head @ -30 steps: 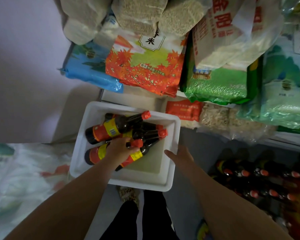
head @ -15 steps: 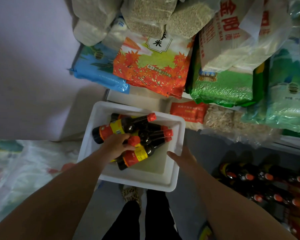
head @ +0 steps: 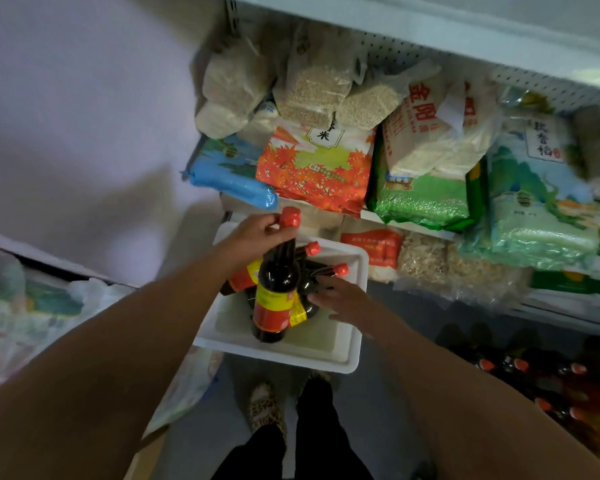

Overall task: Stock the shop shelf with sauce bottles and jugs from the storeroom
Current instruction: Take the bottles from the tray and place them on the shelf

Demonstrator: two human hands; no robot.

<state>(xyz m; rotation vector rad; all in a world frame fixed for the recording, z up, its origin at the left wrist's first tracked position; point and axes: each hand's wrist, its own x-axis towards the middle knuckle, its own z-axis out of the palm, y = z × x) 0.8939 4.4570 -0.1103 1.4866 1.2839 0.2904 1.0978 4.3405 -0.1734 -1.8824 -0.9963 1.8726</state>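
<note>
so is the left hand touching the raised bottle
Touching: the head view shows the left hand gripping the raised bottle at its neck, just below the red cap.

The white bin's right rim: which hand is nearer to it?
Right. The right hand lies inside the white bin close to that rim; the left hand grips a sauce bottle by its neck, over the far-left corner.

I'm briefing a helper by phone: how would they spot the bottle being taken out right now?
Find the white tub below the shelf of rice bags. Dark sauce bottles lie in it; the lifted bottle is the only one raised above them, gripped near its red cap by the left hand.
</note>
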